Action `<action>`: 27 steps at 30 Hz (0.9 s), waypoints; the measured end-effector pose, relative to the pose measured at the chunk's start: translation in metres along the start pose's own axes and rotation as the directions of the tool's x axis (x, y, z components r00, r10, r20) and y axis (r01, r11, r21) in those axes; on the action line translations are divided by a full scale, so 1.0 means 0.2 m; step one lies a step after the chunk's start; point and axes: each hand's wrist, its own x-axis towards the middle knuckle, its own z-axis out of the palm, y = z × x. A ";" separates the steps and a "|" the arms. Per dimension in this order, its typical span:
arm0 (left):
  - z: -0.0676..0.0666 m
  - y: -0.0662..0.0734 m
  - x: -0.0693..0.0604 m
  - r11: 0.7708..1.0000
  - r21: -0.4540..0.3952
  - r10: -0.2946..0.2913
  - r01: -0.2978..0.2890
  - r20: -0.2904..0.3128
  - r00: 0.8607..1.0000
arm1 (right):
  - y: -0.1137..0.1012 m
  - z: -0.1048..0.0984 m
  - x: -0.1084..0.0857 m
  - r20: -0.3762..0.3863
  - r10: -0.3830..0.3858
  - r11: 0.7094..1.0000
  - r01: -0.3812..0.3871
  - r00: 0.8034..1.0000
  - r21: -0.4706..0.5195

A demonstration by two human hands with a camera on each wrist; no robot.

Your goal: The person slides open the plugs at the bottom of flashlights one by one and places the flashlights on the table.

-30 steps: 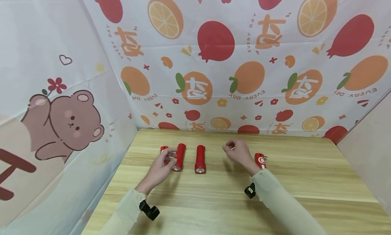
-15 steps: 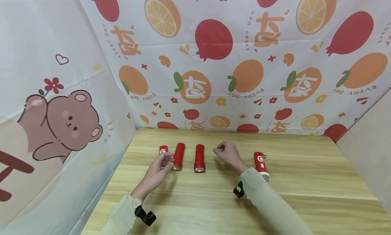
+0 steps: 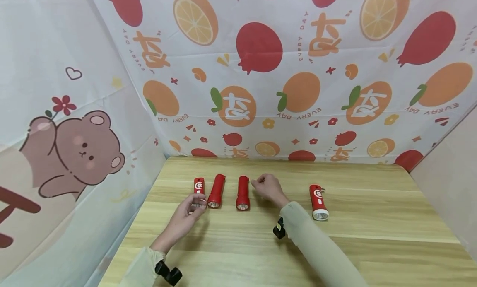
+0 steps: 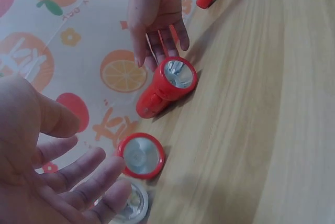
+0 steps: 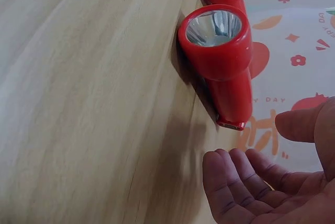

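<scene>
Several red flashlights lie on the wooden table with their lenses toward me. My left hand (image 3: 185, 214), fingers loosely bent and holding nothing, hovers by the leftmost flashlight (image 3: 199, 186), which has a white emblem and is partly covered by the fingers. Just right of that lies a plain red flashlight (image 3: 216, 191). A second plain red flashlight (image 3: 243, 192) is in the middle. Beside its tail end is my right hand (image 3: 269, 188), fingers relaxed with nothing in them; the right wrist view shows a gap between fingertips and flashlight (image 5: 227, 72).
A red flashlight with a white head (image 3: 319, 202) lies to the right of my right hand. Behind the wooden table (image 3: 238, 245) hangs a fruit-print cloth (image 3: 320, 129), with a bear-print cloth (image 3: 123, 220) along the left side.
My right hand has moved left, from near the white-headed flashlight to the middle one. My left hand has shifted slightly left and toward me, uncovering more of the plain flashlight. The flashlights stay put.
</scene>
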 end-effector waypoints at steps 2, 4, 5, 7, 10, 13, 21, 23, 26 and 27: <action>-0.01 -0.01 -0.01 1.000 -0.010 -0.016 0.016 -0.001 1.000 | 0.00 0.01 0.02 0.004 0.014 1.000 -0.014 1.000 0.000; -0.02 -0.02 -0.02 0.999 -0.022 -0.034 0.034 0.000 0.999 | -0.01 0.03 0.03 0.005 0.025 1.000 -0.025 1.000 -0.005; -0.02 -0.02 -0.03 0.999 -0.029 -0.039 0.039 0.000 0.999 | -0.01 0.03 0.04 0.007 0.032 0.999 -0.032 0.999 -0.007; -0.03 -0.03 -0.04 0.998 -0.038 -0.048 0.048 0.001 0.999 | -0.01 0.05 0.05 0.011 0.043 0.999 -0.043 0.999 -0.009; -0.05 -0.05 -0.06 0.997 -0.051 -0.057 0.057 0.006 0.998 | -0.01 0.08 0.06 0.013 0.065 0.998 -0.064 0.998 -0.011; -0.06 -0.06 -0.07 0.996 -0.062 -0.070 0.071 0.008 0.997 | -0.02 0.10 0.08 0.023 0.089 0.996 -0.089 0.996 0.001; -0.06 -0.07 -0.09 0.991 -0.083 -0.109 0.109 0.008 0.994 | -0.03 0.13 0.11 0.042 0.125 0.992 -0.126 0.991 0.014; -0.05 -0.07 -0.09 0.990 -0.080 -0.116 0.117 0.007 0.993 | -0.04 0.13 0.11 0.047 0.131 0.991 -0.132 0.990 0.009; -0.05 -0.08 -0.10 0.989 -0.082 -0.127 0.127 0.006 0.992 | -0.04 0.14 0.12 0.051 0.141 0.990 -0.141 0.989 0.004; -0.05 -0.08 -0.10 0.988 -0.087 -0.130 0.130 0.007 0.991 | -0.04 0.15 0.12 0.050 0.142 0.990 -0.142 0.989 -0.001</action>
